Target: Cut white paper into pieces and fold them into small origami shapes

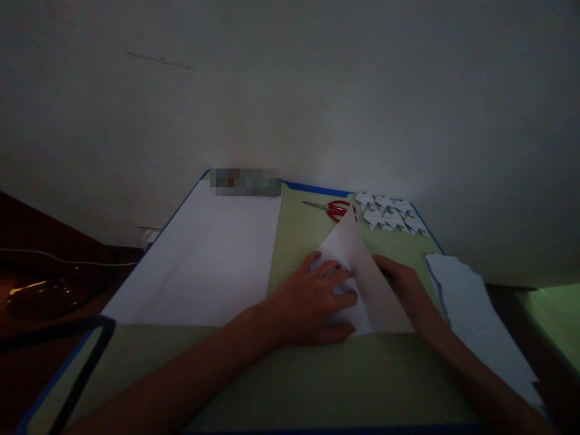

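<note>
A white sheet of paper folded into a triangle [362, 275] lies on a green mat [299, 235]. My left hand [312, 302] rests flat on the triangle's left half, fingers spread and pressing it down. My right hand [401, 284] touches the paper's right edge; the sheet hides most of its fingers. The triangle's tip points away from me, toward the red-handled scissors [333, 209].
A large white sheet [203, 260] covers the mat's left part. Several small folded white paper pieces [389, 214] lie at the far right corner. A stack of torn white paper [475, 314] sits at the right edge. A plain wall stands behind the blue-edged table.
</note>
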A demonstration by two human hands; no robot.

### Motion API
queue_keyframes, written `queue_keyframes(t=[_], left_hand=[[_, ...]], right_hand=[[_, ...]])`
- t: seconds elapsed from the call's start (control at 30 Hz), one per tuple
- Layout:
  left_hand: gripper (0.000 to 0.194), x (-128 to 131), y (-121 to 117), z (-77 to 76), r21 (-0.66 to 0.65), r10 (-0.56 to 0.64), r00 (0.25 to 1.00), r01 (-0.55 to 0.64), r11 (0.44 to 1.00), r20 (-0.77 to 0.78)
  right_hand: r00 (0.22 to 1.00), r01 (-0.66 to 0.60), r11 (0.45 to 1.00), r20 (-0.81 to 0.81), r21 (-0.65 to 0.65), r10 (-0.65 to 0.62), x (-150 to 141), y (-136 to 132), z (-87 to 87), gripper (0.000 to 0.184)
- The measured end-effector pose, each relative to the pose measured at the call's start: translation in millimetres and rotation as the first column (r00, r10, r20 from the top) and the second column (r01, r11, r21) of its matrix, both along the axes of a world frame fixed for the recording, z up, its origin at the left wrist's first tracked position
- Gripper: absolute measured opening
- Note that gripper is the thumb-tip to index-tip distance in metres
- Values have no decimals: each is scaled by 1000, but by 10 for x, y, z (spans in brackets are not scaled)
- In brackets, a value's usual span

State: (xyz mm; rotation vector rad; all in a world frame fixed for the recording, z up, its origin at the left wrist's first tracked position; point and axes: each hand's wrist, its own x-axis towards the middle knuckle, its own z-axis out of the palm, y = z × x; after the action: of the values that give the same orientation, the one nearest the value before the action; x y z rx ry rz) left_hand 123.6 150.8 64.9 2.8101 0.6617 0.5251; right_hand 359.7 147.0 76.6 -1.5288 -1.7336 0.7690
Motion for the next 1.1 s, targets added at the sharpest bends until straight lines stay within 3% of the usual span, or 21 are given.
queue_keyframes(t=[0.3,0.5,0.77,0.9,1.1], left_hand=[[57,-17,9,-31,15,36,999,-36,999,21],[82,18,5,-84,44,64,998,-65,997,18],[70,-4,-4,-86,114,58,998,-62,992,36],[67,1,-3,-88,148,55,996,-64,987,66],[26,-21,40,-50,138,26,998,-33,990,51]], right_hand=[[997,-55,998,-64,-16,54,-42,205,63,33],[970,90,996,-224,-16,-91,-270,370,31,50],[965,-58,998,-256,-23,50,-449,402,-65,63],[976,-61,998,-212,-19,55,-506,342,-78,64],[998,-58,998,-36,-5,58,-606,250,-99,76]])
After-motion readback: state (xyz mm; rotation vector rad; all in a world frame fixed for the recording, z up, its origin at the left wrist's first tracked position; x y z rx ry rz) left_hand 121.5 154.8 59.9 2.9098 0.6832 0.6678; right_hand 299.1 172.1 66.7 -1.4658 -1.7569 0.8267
